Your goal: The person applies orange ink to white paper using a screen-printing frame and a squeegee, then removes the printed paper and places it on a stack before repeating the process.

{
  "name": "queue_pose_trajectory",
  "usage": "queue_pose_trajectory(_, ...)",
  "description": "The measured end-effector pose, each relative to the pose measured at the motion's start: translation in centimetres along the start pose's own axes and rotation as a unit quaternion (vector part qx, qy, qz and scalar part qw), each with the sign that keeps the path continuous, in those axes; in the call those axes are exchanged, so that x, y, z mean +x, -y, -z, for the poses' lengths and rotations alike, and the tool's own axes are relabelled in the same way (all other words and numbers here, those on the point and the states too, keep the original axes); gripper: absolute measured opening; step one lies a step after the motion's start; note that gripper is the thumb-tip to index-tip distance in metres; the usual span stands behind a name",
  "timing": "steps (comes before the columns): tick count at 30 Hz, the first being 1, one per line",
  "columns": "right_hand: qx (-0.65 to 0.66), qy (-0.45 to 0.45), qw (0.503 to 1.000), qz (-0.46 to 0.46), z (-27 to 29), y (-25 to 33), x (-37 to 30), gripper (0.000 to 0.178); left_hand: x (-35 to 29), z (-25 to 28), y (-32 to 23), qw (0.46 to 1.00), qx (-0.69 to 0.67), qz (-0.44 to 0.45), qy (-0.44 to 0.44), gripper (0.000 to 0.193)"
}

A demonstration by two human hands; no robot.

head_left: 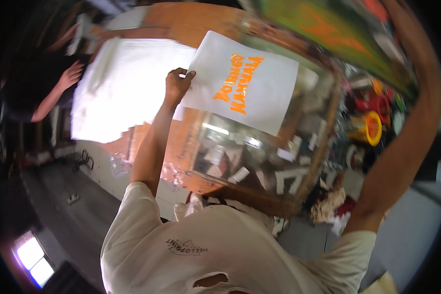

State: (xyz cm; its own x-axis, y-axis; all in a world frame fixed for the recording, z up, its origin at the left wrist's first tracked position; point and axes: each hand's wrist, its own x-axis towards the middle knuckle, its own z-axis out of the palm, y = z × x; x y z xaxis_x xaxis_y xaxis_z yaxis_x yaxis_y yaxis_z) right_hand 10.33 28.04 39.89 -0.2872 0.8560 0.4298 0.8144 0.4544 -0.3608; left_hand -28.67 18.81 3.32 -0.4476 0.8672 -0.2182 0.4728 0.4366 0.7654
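Between the thumb and fingers of my left hand [179, 85] is the left edge of a white sheet [274, 93] printed with orange lettering. The sheet lies over a glass-topped work surface [259, 161], its left corner beside my hand. My right arm [402, 142] reaches up along the right side, and its hand is past the upper edge of the picture. Close to that forearm, a green screen-printing frame [318, 29] with orange marks is tilted up at the upper right; what holds it is hidden.
A stack of white sheets [127, 88] spreads on the wooden table [181, 19] at left. Another person's hand [71, 74] is beside the stack. Red and yellow containers [370, 125] and clutter crowd the right side. Scraps [328, 206] lie on the floor below.
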Motion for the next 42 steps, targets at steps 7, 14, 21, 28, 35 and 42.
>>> queue_pose_trajectory(7,-0.064,0.026,0.992,-0.107,-0.9,-3.1,1.8,0.061,3.8,13.8,7.1,0.903,0.198,-0.169,-0.343,0.057)
queue_pose_trajectory(14,0.020,0.028,0.997,-0.072,-1.3,-3.4,0.5,0.072,-16.5,-1.3,9.4,0.914,0.360,-0.184,-0.036,0.070)
queue_pose_trajectory(21,0.024,0.006,0.998,-0.049,-1.8,-1.4,-1.2,0.068,-18.9,-3.0,8.3,0.953,0.173,-0.239,-0.072,0.034)
queue_pose_trajectory(28,0.005,0.068,0.997,-0.038,-1.7,-0.1,-3.0,0.060,-13.1,1.0,8.5,0.997,-0.038,-0.036,0.055,0.020)
queue_pose_trajectory(35,-0.024,0.020,1.000,0.002,-2.5,0.4,-4.2,0.056,-11.5,3.2,5.3,0.990,-0.109,-0.042,-0.081,0.025)
queue_pose_trajectory(42,-0.013,0.066,0.996,-0.066,0.1,5.1,-4.8,0.052,-16.1,-8.3,0.9,0.948,0.273,-0.147,0.071,0.056)
